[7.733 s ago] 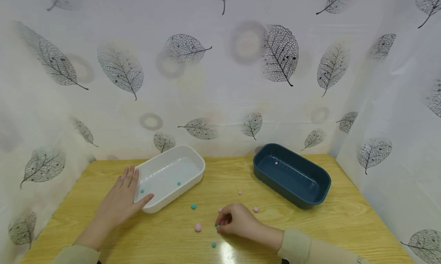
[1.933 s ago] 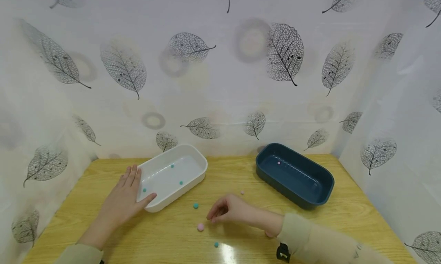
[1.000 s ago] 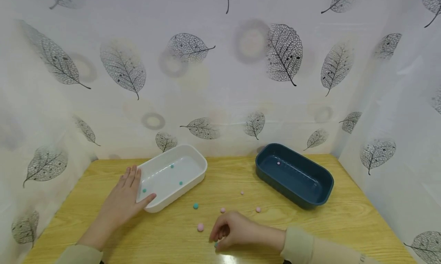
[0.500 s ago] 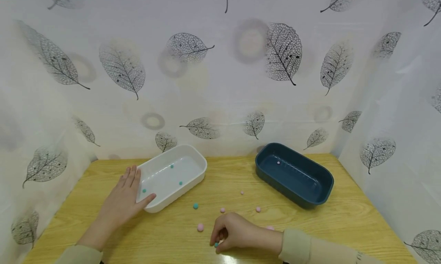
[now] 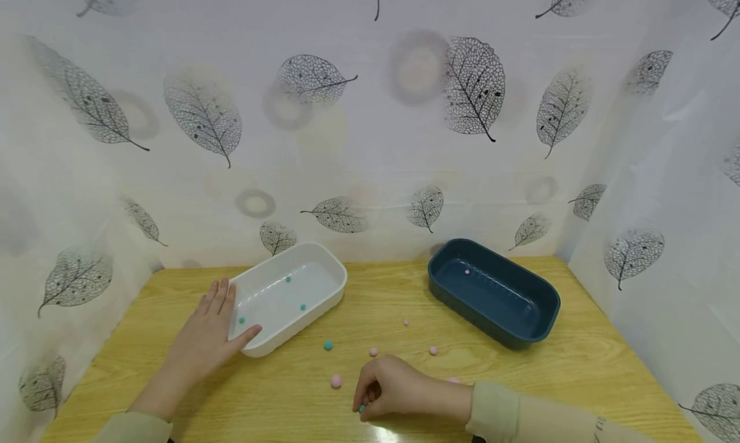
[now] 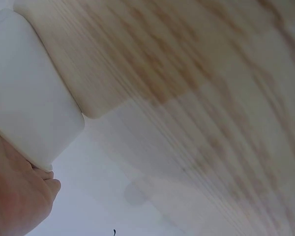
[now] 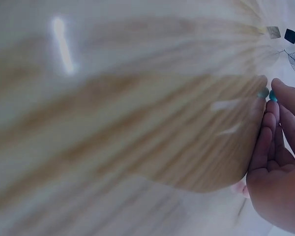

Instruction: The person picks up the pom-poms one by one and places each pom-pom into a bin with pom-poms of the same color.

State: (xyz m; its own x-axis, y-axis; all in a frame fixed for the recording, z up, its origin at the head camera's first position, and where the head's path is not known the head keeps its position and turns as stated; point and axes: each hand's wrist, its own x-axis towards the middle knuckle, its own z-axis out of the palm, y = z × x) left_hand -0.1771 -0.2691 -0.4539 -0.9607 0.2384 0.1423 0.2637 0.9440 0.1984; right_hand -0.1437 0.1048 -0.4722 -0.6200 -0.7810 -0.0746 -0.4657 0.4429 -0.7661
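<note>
My left hand [image 5: 203,337] rests on the near left end of a white tray [image 5: 315,321], fingers straight and thumb over its rim. In the left wrist view the hand [image 6: 22,189] lies against the white tray's wall [image 6: 34,93]. Three small teal balls lie inside, one being a teal ball [image 5: 303,307] near the middle. Low over the table's front, my right hand [image 5: 396,386] pinches a small teal ball [image 5: 362,408] between thumb and fingertips. The right wrist view shows this teal ball [image 7: 273,96] at the tips of the right hand [image 7: 280,167].
At the back right stands a dark blue tray [image 5: 491,302] holding one small pink ball [image 5: 467,272]. On the wooden table [image 5: 277,398] lie a loose teal ball [image 5: 328,345] and several pink balls, among them a larger pink ball [image 5: 336,381]. A leaf-patterned curtain [image 5: 370,141] encloses the back and sides.
One more teal ball lies in the white tray than in the oldest frame. My right hand has come back down to the front teal ball and now pinches it. The left hand stays put.
</note>
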